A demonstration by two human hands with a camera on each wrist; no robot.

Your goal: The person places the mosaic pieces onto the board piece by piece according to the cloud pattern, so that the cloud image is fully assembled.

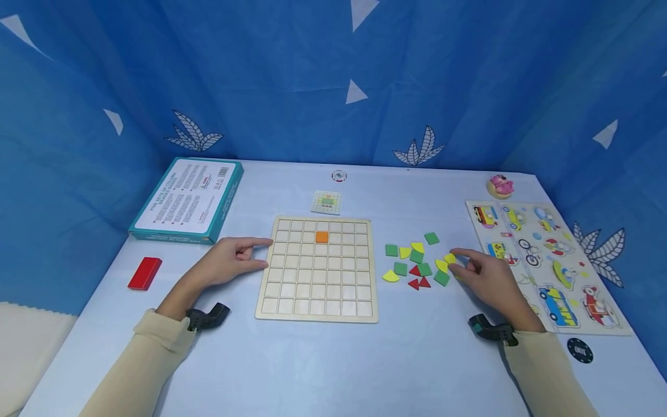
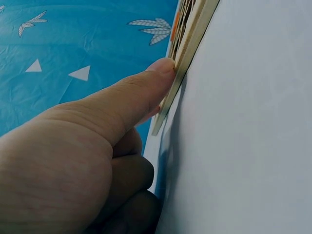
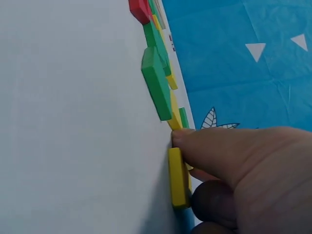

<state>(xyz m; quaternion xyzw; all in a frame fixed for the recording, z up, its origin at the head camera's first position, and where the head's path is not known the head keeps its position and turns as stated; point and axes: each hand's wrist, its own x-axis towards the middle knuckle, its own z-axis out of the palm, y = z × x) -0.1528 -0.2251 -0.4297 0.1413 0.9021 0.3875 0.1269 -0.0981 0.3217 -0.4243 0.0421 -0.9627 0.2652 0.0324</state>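
Board [image 1: 319, 277]: is lying mid-surface [image 1: 292, 365], bearing one orange square [image 1: 322, 237] toward its far side. 
Left hand [image 1: 229, 260]: thumb and index finger are spreading apart, touching the board's left edge, apparently steadying it. 
Right hand [image 1: 487, 278]: thumb and index finger are meeting a yellow piece [image 1: 450, 259]; whether they are pinching it, cannot tell. 
Green pieces [image 1: 442, 278], red pieces [image 1: 424, 282]: are lying loose at right, seemingly for easy reach. 
Card [image 1: 326, 202]: is lying beyond the board's far edge, likely for viewing.
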